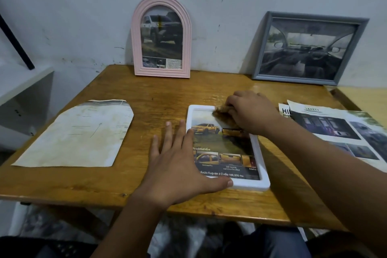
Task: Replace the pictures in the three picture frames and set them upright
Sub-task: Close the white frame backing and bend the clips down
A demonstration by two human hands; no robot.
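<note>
— Wooden table [146, 94] against a scuffed white wall, yes? What stands at the back?

— Two frames lean upright against the wall: a pink arched frame [160, 36] with a picture of a truck in it, and to its right a grey frame [307, 48] showing a car's interior.

— And the third?

— A white frame [260, 165] lies flat on the table, face up, near the front edge. It holds a car advert with yellow pickups.

— The hands?

— The left hand [178, 165] is spread flat, fingers apart, pressing on the frame's left side, thumb along its bottom edge. The right hand [251, 111] is closed around a brown cloth [224, 116], which rests on the upper right part of the picture.

— Anything else on the table?

— A stained sheet of paper [79, 134] lies flat on the left, well apart from the white frame. Printed brochure pages [335, 130] lie on the right, partly under the right forearm.
</note>
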